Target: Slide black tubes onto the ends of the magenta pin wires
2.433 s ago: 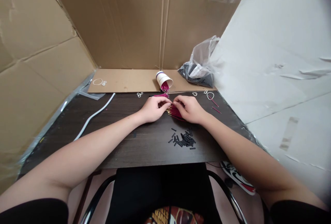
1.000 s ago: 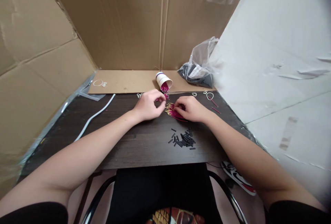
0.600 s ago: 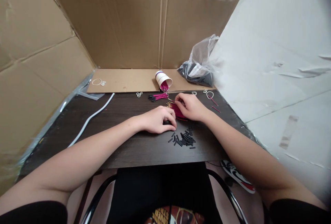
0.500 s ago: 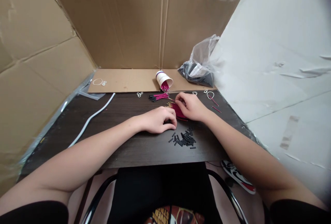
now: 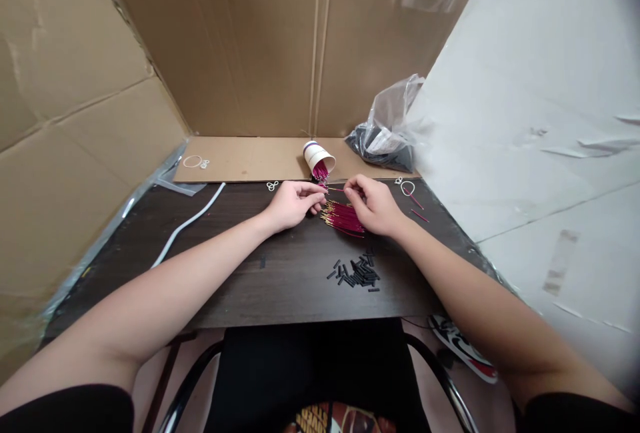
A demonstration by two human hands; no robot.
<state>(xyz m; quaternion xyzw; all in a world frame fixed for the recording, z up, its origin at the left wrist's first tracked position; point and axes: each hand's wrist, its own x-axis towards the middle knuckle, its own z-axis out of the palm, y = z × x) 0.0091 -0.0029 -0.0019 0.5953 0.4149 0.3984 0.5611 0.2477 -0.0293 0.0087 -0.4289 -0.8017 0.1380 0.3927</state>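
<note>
My right hand (image 5: 373,205) is closed in a pinch on a thin magenta wire (image 5: 338,189) whose gold tip points left. My left hand (image 5: 299,203) is pinched at that tip; whatever its fingertips hold is too small to make out. Below my right hand lies a bundle of magenta wires (image 5: 345,219) with gold ends, partly covered by that hand. Nearer the table's front edge is a loose pile of short black tubes (image 5: 361,273). My left hand hides most of another set of magenta wires behind it.
A white paper cup (image 5: 313,151) lies tipped with magenta wires inside. Beside it stands a clear plastic bag (image 5: 385,143) with dark contents. Rubber bands (image 5: 408,188) and stray magenta wires (image 5: 420,215) lie right; a pale tube (image 5: 187,223) lies left.
My left hand has moved up and away from beside the black tubes to the tip of the wire in my right hand. My right hand has stayed nearly in place.
</note>
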